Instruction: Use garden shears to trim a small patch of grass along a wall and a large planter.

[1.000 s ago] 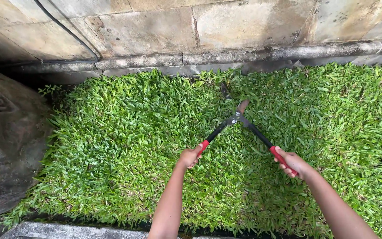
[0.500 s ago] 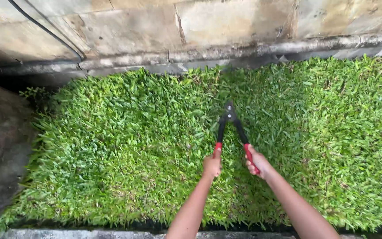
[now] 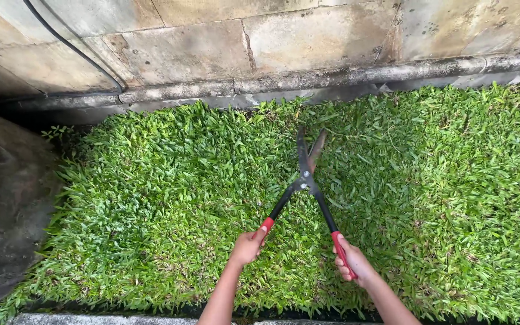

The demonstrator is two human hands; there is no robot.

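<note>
Concrete kerb [image 3: 61, 318] first, grey and rough, running along the bottom edge just below us. Above it our two bare forearms rise into view. Our left hand [image 3: 247, 248] is clenched round one red grip, our right hand [image 3: 351, 265] clenched round the other, and between them we hold the hedge shears [image 3: 306, 180] low over the grass [image 3: 151, 198]. Red rubbery grips, then slim black arms that cross at a small metal pivot, then two long dull blades, slightly parted in a narrow V and pointing away from us toward the wall. One blade looks rust-brown along its face.

Grass is thick and springy here — broad, pointed leaves packed tight, bright green with a few pale dry strands near the blade tips. It fills the bed from kerb to wall, with plenty of open room to the right of the shears and a fair stretch to the left.

On the left edge we meet a dark stone [image 3: 1, 204], rounded and mossy, with a spiral carved into it, well apart from the blades. At the far side a grey moulded ledge [image 3: 356, 75] borders the grass, stained and pitted, and above it stands the wall [image 3: 308, 33] of big weathered blocks. A black cable [image 3: 73, 48] slants down it — top left.
</note>
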